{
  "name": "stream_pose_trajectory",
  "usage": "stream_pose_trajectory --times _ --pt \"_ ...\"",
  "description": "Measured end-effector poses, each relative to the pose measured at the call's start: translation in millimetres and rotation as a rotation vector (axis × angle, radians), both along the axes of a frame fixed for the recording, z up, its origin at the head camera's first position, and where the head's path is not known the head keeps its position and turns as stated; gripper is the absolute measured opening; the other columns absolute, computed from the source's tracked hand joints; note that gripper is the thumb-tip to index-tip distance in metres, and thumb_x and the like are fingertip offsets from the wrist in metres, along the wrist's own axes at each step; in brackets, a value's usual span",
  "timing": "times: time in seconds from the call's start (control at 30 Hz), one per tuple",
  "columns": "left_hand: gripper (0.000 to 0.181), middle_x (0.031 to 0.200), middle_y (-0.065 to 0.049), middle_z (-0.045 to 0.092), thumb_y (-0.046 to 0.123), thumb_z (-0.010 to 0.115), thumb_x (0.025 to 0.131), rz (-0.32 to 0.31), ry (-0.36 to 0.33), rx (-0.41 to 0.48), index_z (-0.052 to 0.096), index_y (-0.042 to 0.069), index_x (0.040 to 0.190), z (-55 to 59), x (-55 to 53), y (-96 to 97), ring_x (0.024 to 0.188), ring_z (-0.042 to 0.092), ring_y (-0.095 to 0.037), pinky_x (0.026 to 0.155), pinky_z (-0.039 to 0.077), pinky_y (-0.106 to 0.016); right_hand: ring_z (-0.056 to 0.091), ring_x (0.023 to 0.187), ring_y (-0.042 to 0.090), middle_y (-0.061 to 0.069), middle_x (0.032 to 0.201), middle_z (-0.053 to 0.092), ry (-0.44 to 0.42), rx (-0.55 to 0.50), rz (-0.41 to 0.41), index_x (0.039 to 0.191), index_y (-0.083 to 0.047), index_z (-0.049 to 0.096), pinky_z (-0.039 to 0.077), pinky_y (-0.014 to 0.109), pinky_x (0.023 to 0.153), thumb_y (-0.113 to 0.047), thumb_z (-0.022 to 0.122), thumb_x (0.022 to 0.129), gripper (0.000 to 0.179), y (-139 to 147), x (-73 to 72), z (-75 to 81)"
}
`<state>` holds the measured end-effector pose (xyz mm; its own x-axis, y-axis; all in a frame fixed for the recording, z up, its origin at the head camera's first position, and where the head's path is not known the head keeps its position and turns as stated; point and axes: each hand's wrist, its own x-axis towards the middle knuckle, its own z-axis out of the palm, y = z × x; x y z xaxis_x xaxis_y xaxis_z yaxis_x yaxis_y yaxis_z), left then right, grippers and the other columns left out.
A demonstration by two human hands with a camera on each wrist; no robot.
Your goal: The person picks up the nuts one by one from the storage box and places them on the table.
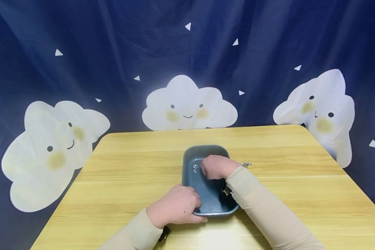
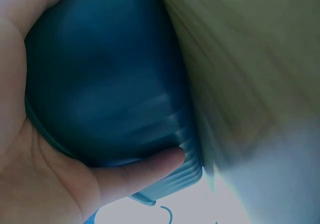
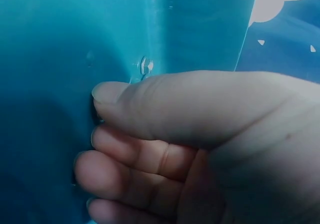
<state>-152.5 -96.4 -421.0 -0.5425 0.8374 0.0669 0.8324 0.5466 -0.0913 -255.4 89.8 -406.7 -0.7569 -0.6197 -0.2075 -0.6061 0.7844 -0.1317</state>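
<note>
A dark blue-grey plastic bin [image 1: 207, 205] stands on the table. My left hand [image 1: 178, 205] grips its near left corner, thumb outside the wall and fingers over the rim; in the left wrist view the thumb lies along the ribbed outer side. My right hand [image 1: 217, 167] is inside the bin, thumb and index finger pinched together low over the floor. A small glint between those fingertips looks like a small shiny metal piece [image 3: 101, 120], mostly hidden. Close by on the bin floor lie two small shiny nut-like metal pieces [image 1: 195, 167].
Several more small shiny metal pieces [image 1: 246, 164] lie on the wooden table [image 1: 128, 163], just right of the bin and partly behind the right wrist. A dark blue curtain [image 1: 187, 45] with white clouds hangs behind the table's far edge.
</note>
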Motion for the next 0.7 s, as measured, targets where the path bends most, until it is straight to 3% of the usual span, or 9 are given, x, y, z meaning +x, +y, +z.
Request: stream_pose_trajectory --times 0.13,0.43,0.7 --pt "0.05 0.062 0.018 0.043 0.068 0.064 0.086 -0.004 0.0 0.004 0.047 0.029 0.058 -0.4 -0.3 -0.1 0.067 0.052 -0.006 0.052 0.032 -0.026 0.049 0.056 0.01 -0.008 0.06 0.053 0.005 0.001 -0.01 0.07 -0.02 0.059 0.044 0.026 0.057 -0.005 0.069 0.083 0.022 0.6 -0.9 -0.4" --pt "0.05 0.061 0.018 0.039 0.067 0.065 0.085 -0.017 0.002 0.023 0.045 0.029 0.058 -2.7 -1.5 -0.3 0.065 0.049 -0.005 0.051 0.029 -0.025 0.032 0.043 0.01 -0.01 0.046 0.028 0.028 0.006 0.019 0.053 -0.02 0.042 0.03 0.024 0.047 -0.004 0.065 0.084 0.041 0.3 -0.9 -0.5" --pt "0.051 0.059 0.018 0.041 0.067 0.065 0.086 -0.01 0.0 0.012 0.046 0.029 0.057 -1.7 -0.6 0.1 0.067 0.052 -0.006 0.051 0.031 -0.025 0.036 0.045 0.01 -0.01 0.047 0.034 -0.006 0.01 0.008 0.055 -0.02 0.046 0.033 0.025 0.047 -0.004 0.065 0.082 0.036 0.6 0.2 1.0"
